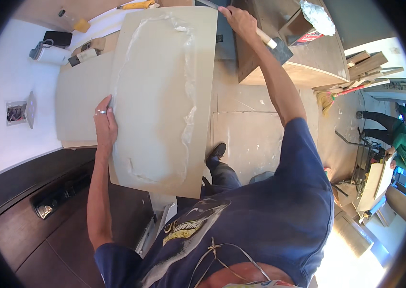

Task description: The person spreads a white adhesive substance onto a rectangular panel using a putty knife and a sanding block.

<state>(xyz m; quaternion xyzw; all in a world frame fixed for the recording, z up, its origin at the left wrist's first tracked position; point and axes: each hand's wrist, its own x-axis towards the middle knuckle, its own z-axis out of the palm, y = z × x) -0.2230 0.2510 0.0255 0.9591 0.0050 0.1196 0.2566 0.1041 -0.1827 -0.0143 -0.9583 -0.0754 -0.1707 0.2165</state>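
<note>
A rectangular beige panel (157,101) lies in front of me, with a wrinkled loop of whitish, glue-like material (189,91) running inside its border. My left hand (105,122), a ring on one finger, grips the panel's left edge. Beyond the far right corner, my right hand (241,22) is closed around a slim tool with a grey end (208,4); its kind is unclear. Beside that wrist, a pale wooden handle (266,38) shows near a dark block (283,52); my forearm hides how they connect.
A wooden cabinet (304,65) at the far right carries a box (301,29) with crumpled foil. A bottle (74,21) and white jug (49,54) stand far left. A broom (330,98) and wood offcuts (368,65) are right. Another person (397,134) works at far right.
</note>
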